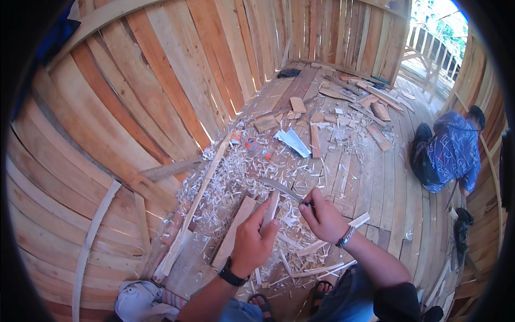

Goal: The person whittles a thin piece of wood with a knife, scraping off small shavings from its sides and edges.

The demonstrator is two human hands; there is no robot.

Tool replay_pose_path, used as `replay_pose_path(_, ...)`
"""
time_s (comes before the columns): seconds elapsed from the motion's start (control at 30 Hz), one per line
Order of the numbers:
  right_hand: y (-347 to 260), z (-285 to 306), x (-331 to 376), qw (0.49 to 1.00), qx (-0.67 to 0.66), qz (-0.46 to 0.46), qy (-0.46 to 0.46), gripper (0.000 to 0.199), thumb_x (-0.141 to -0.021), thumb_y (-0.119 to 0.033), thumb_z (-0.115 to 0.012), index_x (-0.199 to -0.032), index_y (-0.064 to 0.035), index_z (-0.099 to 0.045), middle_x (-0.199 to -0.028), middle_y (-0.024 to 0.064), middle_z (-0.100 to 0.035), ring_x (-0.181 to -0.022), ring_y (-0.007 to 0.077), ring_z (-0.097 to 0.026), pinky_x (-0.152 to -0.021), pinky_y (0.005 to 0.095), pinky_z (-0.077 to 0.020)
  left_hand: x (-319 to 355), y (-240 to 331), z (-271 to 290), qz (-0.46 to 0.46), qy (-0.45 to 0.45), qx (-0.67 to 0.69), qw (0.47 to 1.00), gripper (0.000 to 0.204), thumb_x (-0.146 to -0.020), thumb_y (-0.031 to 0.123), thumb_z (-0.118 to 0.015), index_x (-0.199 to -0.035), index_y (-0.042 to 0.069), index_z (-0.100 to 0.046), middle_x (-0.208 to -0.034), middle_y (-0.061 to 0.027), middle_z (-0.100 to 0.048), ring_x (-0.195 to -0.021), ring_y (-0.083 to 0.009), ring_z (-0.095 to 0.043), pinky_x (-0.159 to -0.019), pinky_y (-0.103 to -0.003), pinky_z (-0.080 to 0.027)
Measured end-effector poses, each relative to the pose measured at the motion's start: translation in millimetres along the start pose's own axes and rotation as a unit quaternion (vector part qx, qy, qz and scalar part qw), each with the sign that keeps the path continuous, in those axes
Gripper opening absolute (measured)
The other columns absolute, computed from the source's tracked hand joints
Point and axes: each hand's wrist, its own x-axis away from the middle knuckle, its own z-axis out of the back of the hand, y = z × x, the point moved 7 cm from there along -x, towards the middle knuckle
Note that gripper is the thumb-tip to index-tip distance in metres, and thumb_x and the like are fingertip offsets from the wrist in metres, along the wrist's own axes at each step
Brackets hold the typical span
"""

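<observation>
My left hand (251, 240), with a dark watch at the wrist, is closed round a short, pale strip of wood (272, 206) that points up and away from me. My right hand (325, 219), a bracelet at its wrist, grips the dark handle of a knife with a long curved blade (282, 188). The blade lies across the strip's upper end, pointing left; whether it bites into the wood I cannot tell. Below and left of my left hand a thicker board (236, 228) rests on the floor among curled wood shavings (214, 185).
A long wooden strip (201, 198) leans along the left plank wall (177, 70). Offcuts (378, 110) and a crumpled silvery sheet (294, 143) lie farther off. A person (450, 147) sits low at the right, near a doorway. Bundled cloth (138, 301) lies at lower left.
</observation>
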Motion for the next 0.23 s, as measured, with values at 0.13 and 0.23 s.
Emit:
replay_pose_path(0.13,45,-27,-13,0.999,0.019,0.023,-0.023,0.026,-0.098,-0.026,-0.054,-0.102,-0.0025,-0.043,-0.072,0.0212,-0.062,-0.07,0.0413,-0.064,-0.062,0.0488,-0.0479,-15,-40,-12,-0.097,0.012,-0.037,0.995,0.048,-0.086,0.016,-0.065,-0.129,-0.003,-0.056,-0.098,-0.0271,-0.067,-0.09,-0.0359,-0.069,-0.078,-0.039,-0.053)
replay_pose_path(0.23,100,-74,-6,0.997,0.042,-0.016,-0.064,0.027,-0.097,-0.026,-0.056,-0.104,-0.0036,-0.043,-0.073,0.0212,-0.062,-0.071,0.0414,-0.065,-0.064,0.0506,-0.0489,-19,-122,-39,0.025,-0.076,-0.104,0.991,0.056,-0.084,0.024,-0.072,-0.134,0.008,-0.055,-0.097,-0.0198,-0.068,-0.079,-0.0267,-0.063,-0.074,-0.034,-0.05)
